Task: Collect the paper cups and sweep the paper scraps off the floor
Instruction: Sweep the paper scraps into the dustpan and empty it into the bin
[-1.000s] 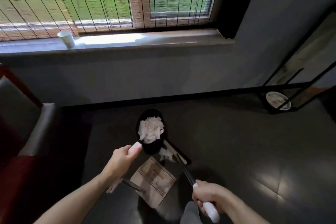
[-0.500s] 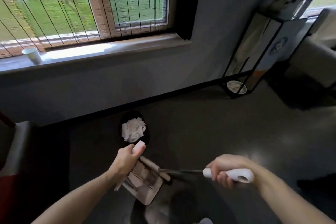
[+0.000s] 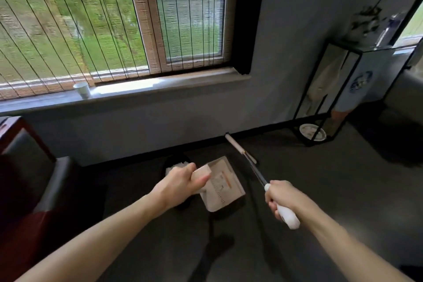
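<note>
My left hand (image 3: 180,184) grips the pale handle of a beige dustpan (image 3: 223,184), held tilted above the dark floor. Just behind that hand stands a black bin (image 3: 175,162) with white paper scraps (image 3: 177,165) in it, mostly hidden by my fingers. My right hand (image 3: 280,197) grips the white handle of a broom (image 3: 249,162); its thin shaft runs up and left to a pale head near the skirting. A white paper cup (image 3: 82,90) stands upright on the window sill (image 3: 160,82) at the left.
A red and grey seat (image 3: 27,167) fills the left edge. A black-framed glass stand (image 3: 343,89) sits in the right corner with a white plate (image 3: 312,132) on the floor beneath it. Dark open floor (image 3: 320,190) stretches to the right.
The view has swung back to the left. My left hand lifted the dustpan higher, up beside the bin. The right hand turned the broom from lying level to pointing at the wall.
</note>
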